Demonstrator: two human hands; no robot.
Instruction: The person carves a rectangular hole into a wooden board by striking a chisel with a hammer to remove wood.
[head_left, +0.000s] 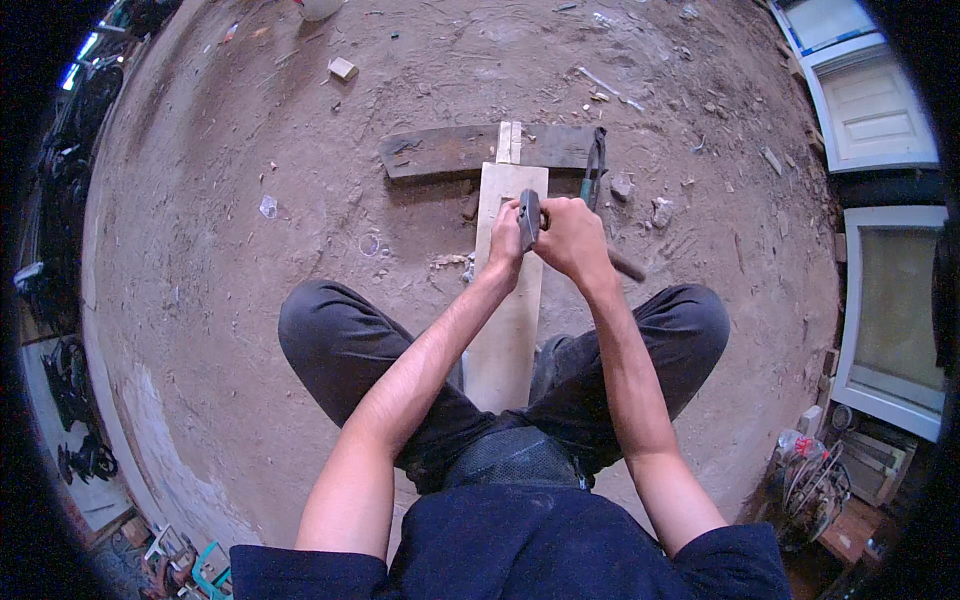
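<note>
Between the knees, a pale plank (507, 310) lies on the dirt floor (250, 250), its long axis pointing to 12 o'clock. Above its far part, the left hand (506, 238) and right hand (572, 235) meet, each grip closed around 1 dark tool (529, 218). Beyond, at 12 o'clock, a dark board (440, 150) lies crosswise.

Both bare forearms rise from the lower edge toward the frame's centre, converging; the left hand (506, 240) sits just left of centre, fingers curled shut; the right hand (572, 237) presses beside it, knuckles up, fingers clenched; the knees spread to either side.
</note>
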